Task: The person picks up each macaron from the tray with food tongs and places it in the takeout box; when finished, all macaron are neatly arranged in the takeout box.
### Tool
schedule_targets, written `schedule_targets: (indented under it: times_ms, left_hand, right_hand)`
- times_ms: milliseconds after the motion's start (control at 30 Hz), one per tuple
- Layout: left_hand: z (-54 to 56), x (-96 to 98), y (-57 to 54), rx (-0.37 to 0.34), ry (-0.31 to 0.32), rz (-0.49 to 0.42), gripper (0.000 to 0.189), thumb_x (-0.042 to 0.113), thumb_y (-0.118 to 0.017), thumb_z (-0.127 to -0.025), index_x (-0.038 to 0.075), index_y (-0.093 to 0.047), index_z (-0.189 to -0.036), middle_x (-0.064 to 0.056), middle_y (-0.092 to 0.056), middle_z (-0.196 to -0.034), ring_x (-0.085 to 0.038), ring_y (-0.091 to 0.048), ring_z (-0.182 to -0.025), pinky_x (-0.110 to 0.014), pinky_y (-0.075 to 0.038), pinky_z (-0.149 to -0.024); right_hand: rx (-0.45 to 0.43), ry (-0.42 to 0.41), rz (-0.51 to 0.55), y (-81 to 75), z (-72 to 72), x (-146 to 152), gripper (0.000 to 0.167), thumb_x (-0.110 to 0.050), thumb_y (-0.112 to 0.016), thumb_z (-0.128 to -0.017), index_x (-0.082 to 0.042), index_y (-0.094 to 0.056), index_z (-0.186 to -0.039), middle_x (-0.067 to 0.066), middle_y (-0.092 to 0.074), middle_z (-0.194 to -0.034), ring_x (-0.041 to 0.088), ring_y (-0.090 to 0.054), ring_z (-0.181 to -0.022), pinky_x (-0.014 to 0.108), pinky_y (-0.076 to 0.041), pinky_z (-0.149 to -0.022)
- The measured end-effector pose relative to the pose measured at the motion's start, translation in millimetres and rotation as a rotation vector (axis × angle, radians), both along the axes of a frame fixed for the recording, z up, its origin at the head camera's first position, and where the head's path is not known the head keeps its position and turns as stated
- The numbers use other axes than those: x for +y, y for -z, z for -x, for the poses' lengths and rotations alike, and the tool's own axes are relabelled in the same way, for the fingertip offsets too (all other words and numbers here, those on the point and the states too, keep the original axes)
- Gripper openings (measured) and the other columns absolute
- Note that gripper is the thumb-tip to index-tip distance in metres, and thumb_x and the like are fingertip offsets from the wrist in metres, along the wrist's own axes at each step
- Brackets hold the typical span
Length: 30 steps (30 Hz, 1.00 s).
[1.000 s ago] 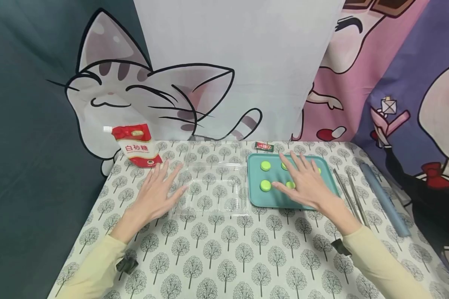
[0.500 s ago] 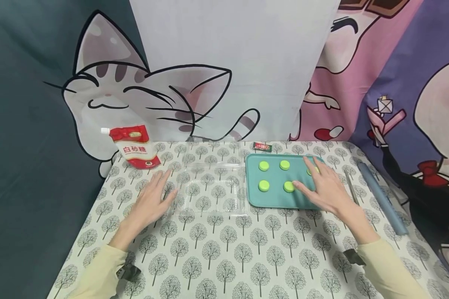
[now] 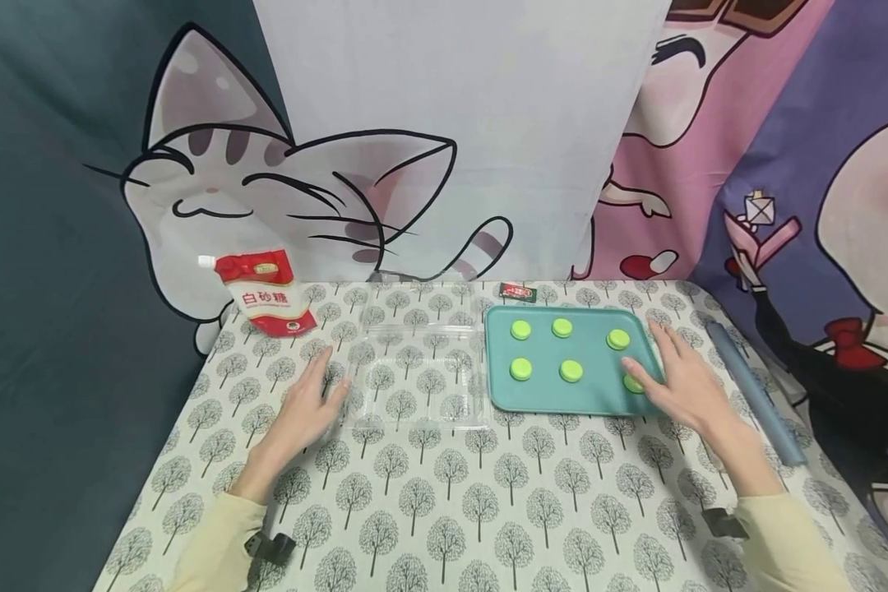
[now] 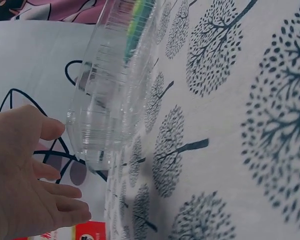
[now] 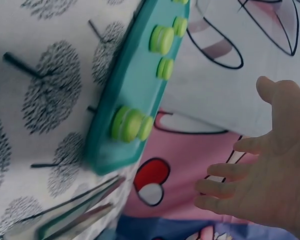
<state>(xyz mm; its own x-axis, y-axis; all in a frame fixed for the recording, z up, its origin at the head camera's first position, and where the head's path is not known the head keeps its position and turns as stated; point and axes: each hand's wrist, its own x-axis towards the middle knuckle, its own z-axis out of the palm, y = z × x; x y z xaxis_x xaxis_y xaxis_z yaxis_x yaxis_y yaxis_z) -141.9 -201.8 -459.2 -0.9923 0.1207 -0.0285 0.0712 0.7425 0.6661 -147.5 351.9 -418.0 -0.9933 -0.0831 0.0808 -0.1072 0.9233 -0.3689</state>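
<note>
My left hand [image 3: 303, 411] hovers at the left side of a clear plastic box [image 3: 418, 425], whose lid stands unfolded at the back. Its fingers are relaxed and hold nothing; in the left wrist view a gap shows between them and the box wall [image 4: 92, 125]. My right hand [image 3: 684, 386] is over the right edge of a teal tray [image 3: 548, 396], fingers spread and holding nothing. Several green macarons [image 3: 520, 369] lie apart on that tray in two rows. The thumb partly covers the front right macaron [image 3: 634, 384].
A red and white sugar pouch [image 3: 270, 296] lies at the back left. Behind the tray is a small red and green packet [image 3: 518, 292]. Metal tongs [image 5: 92, 218] lie right of the tray, mostly hidden by my right arm in the head view. Beyond them lies a long blue-grey rod [image 3: 755, 395].
My right hand has moved right from above the tray's middle to its right edge, uncovering the macarons. My left hand has drawn back slightly from the box. Nothing was picked up.
</note>
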Motion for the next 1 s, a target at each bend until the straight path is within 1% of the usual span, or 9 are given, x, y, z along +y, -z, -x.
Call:
schedule_targets:
  times_ms: [133,233,333,467,633,733,867,1000]
  left_hand:
    - [-1.3,1.7,8.5,-0.006,-0.029,-0.042,0.081,0.036,-0.052,-0.104,0.008,-0.004,-0.164,-0.027,-0.011,-0.167,-0.050,-0.014,-0.153,-0.068,-0.014,-0.123]
    - [-1.5,3.8,14.9,-0.004,-0.047,-0.056,0.082,0.035,-0.053,-0.104,0.006,-0.004,-0.163,-0.028,-0.011,-0.167,-0.051,-0.014,-0.153,-0.067,-0.014,-0.124]
    - [-1.6,6.0,18.7,-0.001,-0.064,-0.070,0.082,0.033,-0.053,-0.104,0.003,-0.004,-0.163,-0.028,-0.011,-0.167,-0.051,-0.014,-0.153,-0.067,-0.013,-0.124]
    - [-2.5,8.7,20.0,-0.011,-0.075,-0.093,0.081,0.031,-0.052,-0.104,0.001,-0.004,-0.162,-0.026,-0.009,-0.168,-0.049,-0.012,-0.153,-0.065,-0.012,-0.125]
    - [-3.0,10.3,23.6,-0.021,-0.081,-0.111,0.077,0.030,-0.050,-0.105,0.001,-0.006,-0.162,-0.023,-0.012,-0.168,-0.046,-0.014,-0.154,-0.064,-0.011,-0.126]
    - [-3.4,11.1,27.0,-0.010,-0.086,-0.135,0.075,0.029,-0.051,-0.105,0.000,-0.010,-0.161,-0.024,-0.017,-0.167,-0.046,-0.017,-0.154,-0.063,-0.013,-0.126]
    - [-3.8,12.9,30.0,0.001,-0.077,-0.166,0.072,0.027,-0.050,-0.106,-0.002,-0.013,-0.160,-0.026,-0.021,-0.165,-0.046,-0.023,-0.152,-0.060,-0.016,-0.126]
    - [-3.4,15.5,31.8,-0.007,-0.064,-0.175,0.069,0.026,-0.049,-0.106,-0.002,-0.016,-0.160,-0.025,-0.027,-0.164,-0.044,-0.030,-0.150,-0.055,-0.022,-0.126]
  right_hand:
    - [0.002,0.010,0.037,4.1,-4.0,13,0.086,-0.049,-0.050,-0.103,-0.004,-0.007,-0.163,0.044,-0.018,-0.156,0.067,-0.024,-0.137,0.085,-0.020,-0.105]
    - [0.000,0.028,0.066,8.1,-7.4,23,0.085,-0.047,-0.050,-0.104,-0.003,-0.007,-0.162,0.045,-0.018,-0.156,0.067,-0.023,-0.138,0.085,-0.021,-0.105]
    - [-0.020,0.050,0.080,13.7,-10.0,33,0.084,-0.047,-0.048,-0.105,-0.005,-0.005,-0.163,0.043,-0.016,-0.157,0.067,-0.021,-0.139,0.084,-0.019,-0.105]
    - [-0.039,0.067,0.086,22.4,-11.9,45,0.082,-0.047,-0.046,-0.105,-0.008,-0.004,-0.164,0.043,-0.016,-0.158,0.067,-0.019,-0.140,0.084,-0.019,-0.105]
    - [-0.024,0.073,0.077,34.6,-14.5,58,0.083,-0.043,-0.048,-0.105,0.003,-0.008,-0.160,0.046,-0.021,-0.154,0.067,-0.022,-0.138,0.082,-0.022,-0.107]
    - [-0.030,0.073,0.064,41.1,-17.7,65,0.083,-0.039,-0.050,-0.105,0.012,-0.010,-0.157,0.050,-0.024,-0.148,0.069,-0.025,-0.133,0.081,-0.025,-0.105]
    - [-0.081,0.082,0.050,46.6,-21.7,71,0.084,-0.038,-0.051,-0.104,0.016,-0.011,-0.154,0.052,-0.026,-0.144,0.070,-0.027,-0.129,0.083,-0.026,-0.102]
    - [-0.140,0.087,0.029,51.4,-24.5,74,0.085,-0.038,-0.052,-0.104,0.019,-0.012,-0.153,0.053,-0.025,-0.144,0.071,-0.027,-0.129,0.081,-0.026,-0.104]
